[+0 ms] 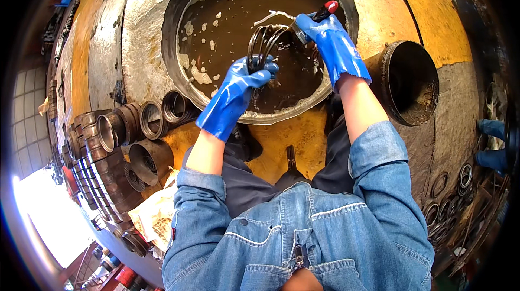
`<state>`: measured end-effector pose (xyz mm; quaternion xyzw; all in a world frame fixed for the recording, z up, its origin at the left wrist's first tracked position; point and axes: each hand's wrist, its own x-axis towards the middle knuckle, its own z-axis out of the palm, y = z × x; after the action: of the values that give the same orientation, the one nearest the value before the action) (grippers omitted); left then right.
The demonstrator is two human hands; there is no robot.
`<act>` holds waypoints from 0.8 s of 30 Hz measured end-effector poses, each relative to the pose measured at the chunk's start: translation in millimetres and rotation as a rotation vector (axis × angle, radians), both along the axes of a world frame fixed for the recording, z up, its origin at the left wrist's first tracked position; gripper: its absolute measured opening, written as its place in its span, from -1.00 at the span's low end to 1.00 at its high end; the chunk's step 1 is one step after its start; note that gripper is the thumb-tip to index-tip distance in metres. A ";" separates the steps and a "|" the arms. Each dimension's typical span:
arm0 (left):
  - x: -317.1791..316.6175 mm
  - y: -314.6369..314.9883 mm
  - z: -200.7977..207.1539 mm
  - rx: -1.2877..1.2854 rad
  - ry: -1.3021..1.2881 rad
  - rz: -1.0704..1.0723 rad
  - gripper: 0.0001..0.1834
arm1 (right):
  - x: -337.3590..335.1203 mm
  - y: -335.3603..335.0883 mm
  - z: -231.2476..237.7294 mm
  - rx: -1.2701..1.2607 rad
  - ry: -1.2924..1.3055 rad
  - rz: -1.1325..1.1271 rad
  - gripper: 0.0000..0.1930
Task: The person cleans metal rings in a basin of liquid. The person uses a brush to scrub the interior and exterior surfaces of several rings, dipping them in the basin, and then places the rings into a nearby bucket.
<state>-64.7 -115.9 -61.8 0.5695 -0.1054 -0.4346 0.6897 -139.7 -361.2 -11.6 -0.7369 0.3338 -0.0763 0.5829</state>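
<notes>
Over the round basin (170,41), our left hand (246,76) grips several dark rings (251,47), while our right hand (324,30), above its right side, clasps a red-tipped tool (331,7).

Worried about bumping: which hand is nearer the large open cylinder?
Right. The right hand is ahead and left of the large open cylinder; the left hand is farther left.

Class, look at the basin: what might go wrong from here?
The dark rings might slip from the left hand into the murky liquid, which could hide them. The red-tipped tool in the right hand, close to the rings, might slip and catch the left hand. Splashes could reach the bare forearms above the gloves.
</notes>
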 end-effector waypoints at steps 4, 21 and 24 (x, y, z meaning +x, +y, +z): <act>3.7 -0.1 -8.3 0.206 0.104 -0.129 -0.59 | 16.5 -25.6 -19.7 -0.052 0.207 0.083 -0.57; 21.7 19.6 -7.1 0.279 0.031 -0.016 -0.76 | 49.8 10.7 -39.0 0.152 0.178 0.344 -0.63; 20.8 25.1 -8.2 0.196 0.049 0.024 -0.75 | 57.7 27.3 -34.2 0.166 0.022 0.563 -0.65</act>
<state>-43.9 -90.8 -70.1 0.6244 -0.0388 -0.4486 0.6383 -82.0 -333.9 -45.8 -0.7510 0.1277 0.1239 0.6359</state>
